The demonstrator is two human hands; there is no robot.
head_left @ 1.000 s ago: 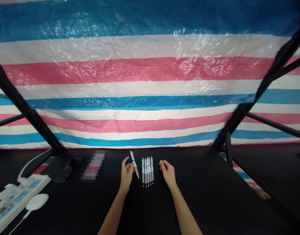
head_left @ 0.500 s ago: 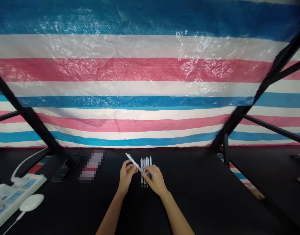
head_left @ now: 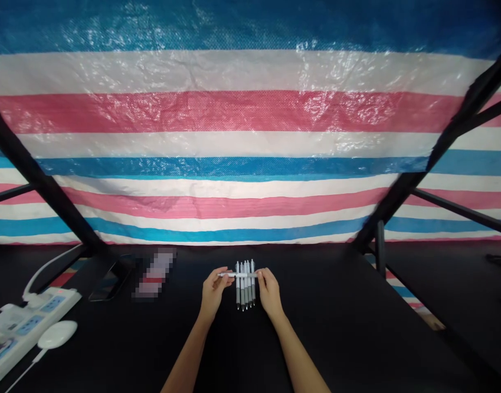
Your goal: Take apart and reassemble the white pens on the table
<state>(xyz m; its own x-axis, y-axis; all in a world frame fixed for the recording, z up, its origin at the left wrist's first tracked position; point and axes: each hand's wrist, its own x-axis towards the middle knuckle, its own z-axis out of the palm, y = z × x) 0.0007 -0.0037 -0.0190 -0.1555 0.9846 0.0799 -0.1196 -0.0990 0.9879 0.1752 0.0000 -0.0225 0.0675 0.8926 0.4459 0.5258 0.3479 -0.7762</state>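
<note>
Between left hand (head_left: 212, 293) and right hand (head_left: 270, 293), pen (head_left: 245, 275) crosswise; held near ends

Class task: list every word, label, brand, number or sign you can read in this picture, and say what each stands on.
No text can be read.
Held pen: no legible print.
Row of pens: too small to tell any print.
Power strip: markings on its blue panels too small to read.
Phone: dark, nothing readable.
Pixelated patch: anything there is obscured.
</note>
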